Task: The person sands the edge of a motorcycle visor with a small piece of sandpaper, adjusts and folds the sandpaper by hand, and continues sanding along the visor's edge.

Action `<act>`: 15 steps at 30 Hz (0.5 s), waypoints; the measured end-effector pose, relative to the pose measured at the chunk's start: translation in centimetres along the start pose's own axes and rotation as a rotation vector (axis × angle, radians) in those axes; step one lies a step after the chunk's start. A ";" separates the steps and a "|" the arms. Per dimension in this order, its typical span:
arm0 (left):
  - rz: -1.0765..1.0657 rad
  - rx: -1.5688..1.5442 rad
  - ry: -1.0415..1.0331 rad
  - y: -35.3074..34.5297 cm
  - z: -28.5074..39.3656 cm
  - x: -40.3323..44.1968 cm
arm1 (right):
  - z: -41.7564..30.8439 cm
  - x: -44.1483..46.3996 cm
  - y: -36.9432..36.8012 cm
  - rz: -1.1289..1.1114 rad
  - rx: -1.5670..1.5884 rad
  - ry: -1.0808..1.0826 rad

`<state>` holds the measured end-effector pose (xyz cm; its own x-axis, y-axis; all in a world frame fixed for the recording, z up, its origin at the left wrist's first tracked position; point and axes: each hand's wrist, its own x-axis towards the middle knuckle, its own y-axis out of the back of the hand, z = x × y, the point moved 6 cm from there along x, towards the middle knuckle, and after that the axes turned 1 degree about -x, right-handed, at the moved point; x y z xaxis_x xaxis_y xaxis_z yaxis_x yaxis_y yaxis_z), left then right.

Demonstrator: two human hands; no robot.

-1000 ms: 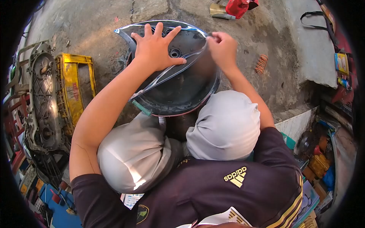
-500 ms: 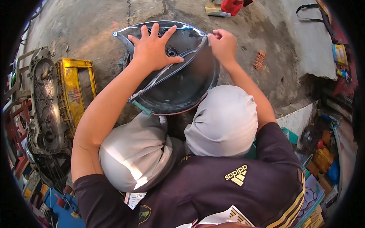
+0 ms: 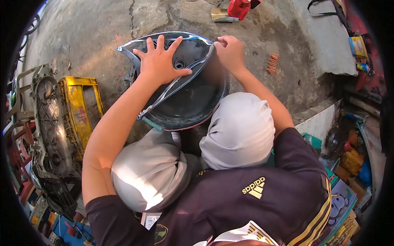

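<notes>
A dark plastic panel (image 3: 154, 88) with shiny, pale-blue edges and round holes lies over a black basin (image 3: 197, 104). Dark liquid seems to fill the basin. With fingers spread wide, my left hand (image 3: 160, 67) lies flat on the panel's upper part. At the panel's pointed right corner, my right hand (image 3: 230, 53) is closed, thumb and fingers pinching the tip. Its curled fingers hide part of that corner. A green strip-like piece (image 3: 152, 124) rests by the panel's lower left end, at the basin's rim.
To the left stand a yellow plastic crate (image 3: 82, 117) and a metal engine casing (image 3: 51, 123). An orange coil spring (image 3: 273, 63) lies on the concrete floor at right. A red container (image 3: 239, 8) sits at the top. My knees (image 3: 238, 131) flank the basin's near side. Mixed clutter fills the lower right.
The whole view has shifted slightly, so the basin and panel appear a little lower and further left. Both hands keep their places on the panel.
</notes>
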<state>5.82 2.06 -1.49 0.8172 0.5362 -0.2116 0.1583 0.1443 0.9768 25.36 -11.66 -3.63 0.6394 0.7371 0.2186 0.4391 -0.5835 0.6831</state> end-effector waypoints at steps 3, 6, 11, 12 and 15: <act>-0.008 0.022 -0.004 0.3 -0.5 0.1 | -2.5 -2.3 -0.5 -0.050 0.064 0.043; -0.009 -0.020 0.002 0.2 -0.2 0.2 | -0.8 -1.4 -0.2 0.040 0.008 0.119; 0.013 0.032 -0.014 -0.1 -0.3 0.1 | -2.4 -2.6 -0.3 -0.048 0.023 0.169; 0.026 0.016 -0.012 -0.1 -0.4 0.2 | -1.7 -1.3 0.1 0.032 -0.010 0.148; 0.047 0.000 -0.009 0.1 -0.4 0.2 | -2.1 -2.1 0.1 0.010 -0.027 0.213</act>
<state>5.81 2.49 -1.48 0.8286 0.5349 -0.1656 0.1200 0.1193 0.9856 22.68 -12.55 -2.55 0.4950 0.7881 0.3658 0.4144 -0.5842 0.6979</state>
